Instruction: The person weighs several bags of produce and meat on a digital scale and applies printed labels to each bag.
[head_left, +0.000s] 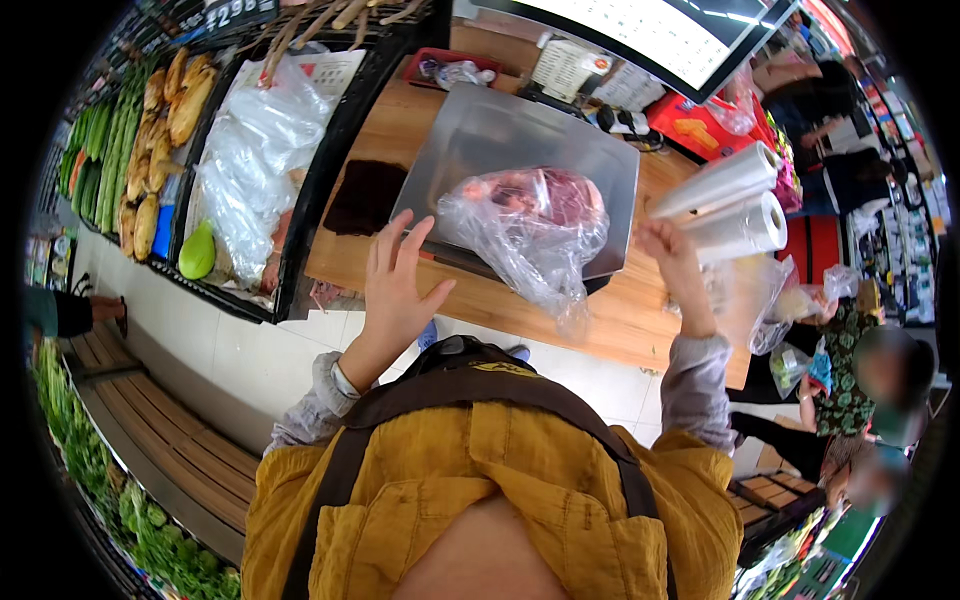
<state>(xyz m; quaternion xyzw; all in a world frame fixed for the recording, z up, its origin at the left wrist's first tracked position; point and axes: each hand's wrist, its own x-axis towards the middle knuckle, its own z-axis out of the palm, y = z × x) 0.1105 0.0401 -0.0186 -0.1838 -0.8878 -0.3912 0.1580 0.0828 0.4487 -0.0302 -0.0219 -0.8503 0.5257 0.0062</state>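
Observation:
A piece of red raw meat (566, 199) in a clear plastic bag (525, 255) lies on the metal weighing plate (487, 127) of a scale. The bag's loose end hangs over the plate's near edge. My left hand (401, 274) is raised left of the bag, fingers spread and holding nothing. To the right of the plate, my right hand (670, 251) is beside two rolls of clear plastic bags (731, 225), its fingers curled. Whether anything thin is between those fingers cannot be made out.
The scale stands on a wooden counter (360, 266), below a lit screen (645, 37). A dark cloth (367, 196) lies left of it; a red box (694, 124) stands behind the rolls. Vegetable bins (135, 150) flank the left. People (840, 375) with bagged goods are at the right.

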